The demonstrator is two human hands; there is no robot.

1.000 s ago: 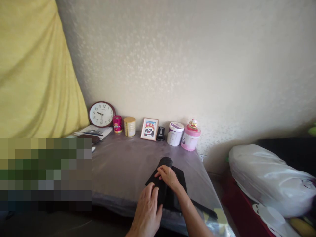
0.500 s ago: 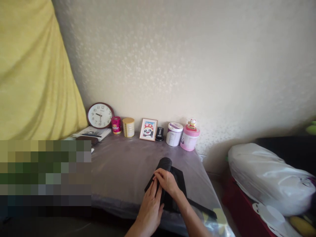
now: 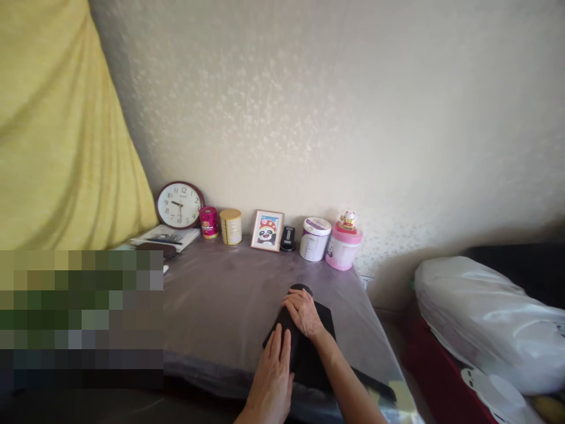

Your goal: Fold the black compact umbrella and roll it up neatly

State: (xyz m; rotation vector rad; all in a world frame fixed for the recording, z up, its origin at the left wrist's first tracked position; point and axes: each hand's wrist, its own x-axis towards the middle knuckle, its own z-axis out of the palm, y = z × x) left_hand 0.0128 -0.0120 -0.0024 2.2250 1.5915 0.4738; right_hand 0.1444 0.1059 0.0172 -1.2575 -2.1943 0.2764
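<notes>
A black, flat item, apparently fabric, lies near the front right of the table, with a thick roll along its left part; I cannot make out its exact kind. My left hand rests on the near end of the roll, fingers stretched and slightly apart. Farther along, my right hand curves over the roll's far end with fingers bent round it. A black strip runs from beneath my right forearm toward the table's right edge.
Along the wall stand a round clock, a pink can, a yellow tin, a panda picture frame, a white tub and a pink tub with a cat figurine. Right of the table sits a stuffed plastic bag.
My hands have moved apart: the right slid toward the far end of the roll, while the left stayed near its close end. The view has shifted slightly.
</notes>
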